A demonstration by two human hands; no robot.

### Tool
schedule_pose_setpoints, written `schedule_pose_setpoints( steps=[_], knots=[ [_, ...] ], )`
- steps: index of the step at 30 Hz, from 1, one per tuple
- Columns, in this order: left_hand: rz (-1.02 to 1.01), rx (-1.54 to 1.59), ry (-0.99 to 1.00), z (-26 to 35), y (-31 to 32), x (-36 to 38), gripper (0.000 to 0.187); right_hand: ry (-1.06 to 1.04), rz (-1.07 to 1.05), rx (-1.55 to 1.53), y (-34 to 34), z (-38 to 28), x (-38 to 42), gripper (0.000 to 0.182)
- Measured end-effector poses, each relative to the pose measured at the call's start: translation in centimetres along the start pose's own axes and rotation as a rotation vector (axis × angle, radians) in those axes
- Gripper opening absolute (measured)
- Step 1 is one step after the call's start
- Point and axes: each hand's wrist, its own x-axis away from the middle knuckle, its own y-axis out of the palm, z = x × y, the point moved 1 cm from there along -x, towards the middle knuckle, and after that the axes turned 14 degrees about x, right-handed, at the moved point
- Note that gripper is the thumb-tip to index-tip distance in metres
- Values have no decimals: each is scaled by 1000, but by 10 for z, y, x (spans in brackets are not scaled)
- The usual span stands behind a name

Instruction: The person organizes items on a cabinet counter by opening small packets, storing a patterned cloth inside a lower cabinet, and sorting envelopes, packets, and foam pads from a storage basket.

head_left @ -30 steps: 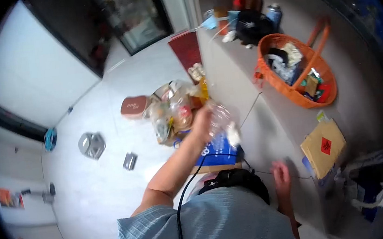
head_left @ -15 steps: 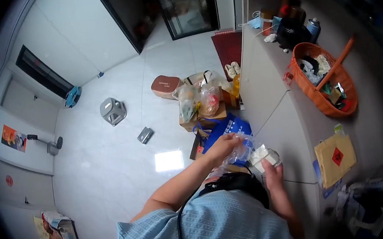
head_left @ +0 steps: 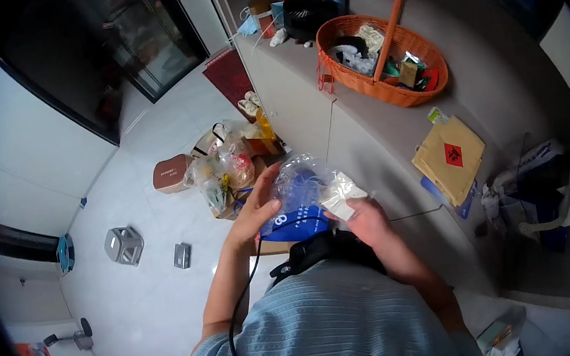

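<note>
My left hand [head_left: 258, 210] curls round the near-left side of a crinkled clear plastic bag [head_left: 297, 178], thumb and fingers at its edge. Beside it, a white packet [head_left: 339, 194] with a shiny wrapping is gripped by my right hand [head_left: 367, 221], the thumb lying along its near end. Bag and packet overlap in this view, both held in front of my chest. Below them on the floor is a blue bag [head_left: 295, 224] with white lettering, partly covered by the clear plastic.
An orange wicker basket [head_left: 387, 91] of small items stands on the cabinet ledge, near a brown envelope [head_left: 455, 160] with a red label. Filled plastic bags [head_left: 219, 174], a brown lidded box [head_left: 172, 174] and a grey stool [head_left: 124, 246] are on the floor.
My view has swung to the right, so the basket and floor items sit farther left. The clear bag is now spread wider between my hands; the right hand keeps the white packet.
</note>
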Motion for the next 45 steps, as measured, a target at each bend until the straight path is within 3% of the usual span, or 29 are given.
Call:
schedule_pose_setpoints(
  steps=[6, 9, 11, 12, 15, 27, 40, 45],
  knots=[
    [-32, -66, -48, 7, -34, 11, 77, 9, -29, -85, 31, 15, -24, 61],
    [70, -25, -53, 13, -46, 20, 67, 10, -58, -99, 41, 27, -38, 61],
    [238, 123, -158, 4, -62, 26, 54, -9, -95, -84, 50, 31, -45, 60],
    [289, 162, -104, -1, -65, 27, 38, -8, -97, -81, 56, 32, -48, 60],
    [311, 277, -152, -11, -85, 31, 26, -33, -159, -83, 75, 34, -53, 61],
    [393, 326, -239, -9, -106, 30, 30, -32, -160, -39, 90, 50, -72, 62],
    [247, 292, -218, -3, -112, 25, 34, -147, -30, 34, 96, 60, -80, 49],
    [208, 445, -195, 7, -110, 26, 41, -151, -9, 66, 102, 63, -88, 49]
  ],
)
